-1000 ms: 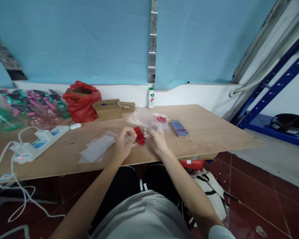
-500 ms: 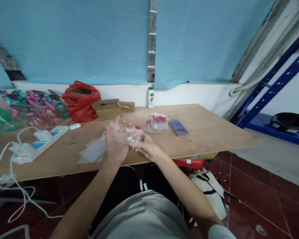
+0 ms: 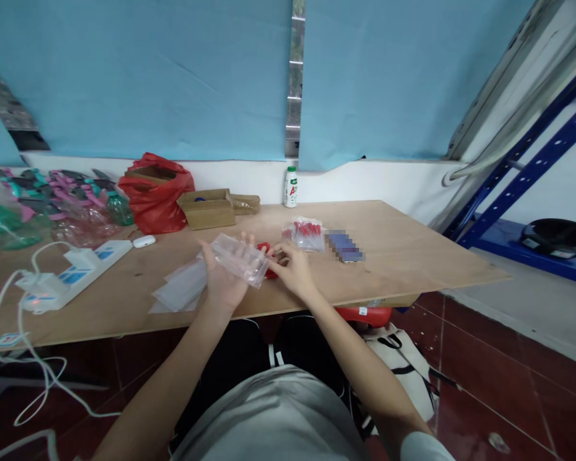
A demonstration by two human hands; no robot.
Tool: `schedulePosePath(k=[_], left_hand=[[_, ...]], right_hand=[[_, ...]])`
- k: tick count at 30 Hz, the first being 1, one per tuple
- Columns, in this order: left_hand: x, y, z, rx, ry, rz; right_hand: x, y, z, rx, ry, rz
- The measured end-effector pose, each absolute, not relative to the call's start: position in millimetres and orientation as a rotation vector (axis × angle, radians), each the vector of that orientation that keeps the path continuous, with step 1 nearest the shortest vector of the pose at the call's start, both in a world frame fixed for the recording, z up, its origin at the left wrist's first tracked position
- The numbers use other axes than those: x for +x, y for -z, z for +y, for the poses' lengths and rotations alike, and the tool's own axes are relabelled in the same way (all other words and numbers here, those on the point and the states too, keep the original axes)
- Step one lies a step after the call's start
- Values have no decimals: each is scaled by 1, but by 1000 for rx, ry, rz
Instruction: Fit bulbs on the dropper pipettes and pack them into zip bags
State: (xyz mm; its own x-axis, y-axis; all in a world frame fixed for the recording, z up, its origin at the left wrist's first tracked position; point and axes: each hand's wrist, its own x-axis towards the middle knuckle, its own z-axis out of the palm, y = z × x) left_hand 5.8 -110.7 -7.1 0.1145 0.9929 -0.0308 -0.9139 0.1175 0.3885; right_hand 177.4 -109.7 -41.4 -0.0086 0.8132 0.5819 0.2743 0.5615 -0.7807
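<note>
A clear plastic bag (image 3: 237,256) lies slantwise across the palm of my left hand (image 3: 223,282), which is turned up with its fingers stretched out and apart. My right hand (image 3: 292,269) pinches the bag's right end between thumb and fingertips. Behind and below the hands, red objects (image 3: 271,274) show on the table, partly hidden, so I cannot tell what they are. Several flat clear bags (image 3: 180,288) are spread on the wood just left of my left hand. Beyond my right hand lie clear bags with red pieces inside (image 3: 308,235).
A phone (image 3: 345,246) lies on the wooden table (image 3: 413,256) at right. Behind are a white bottle (image 3: 290,187), a cardboard box (image 3: 208,214) and a red plastic bag (image 3: 158,198). Spray bottles (image 3: 77,205) and a power strip (image 3: 84,275) with cables occupy the left.
My right hand has shifted up and away from my left palm, now at the bag's end. The bag looks flatter and more spread out, and more of the red objects shows.
</note>
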Motion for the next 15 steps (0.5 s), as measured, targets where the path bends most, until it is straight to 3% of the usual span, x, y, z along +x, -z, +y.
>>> schedulePosePath(k=[15], left_hand=[[34,16,-127,243,-1402,332]], right_hand=[[170,42,-115,-962,-383,-1508]])
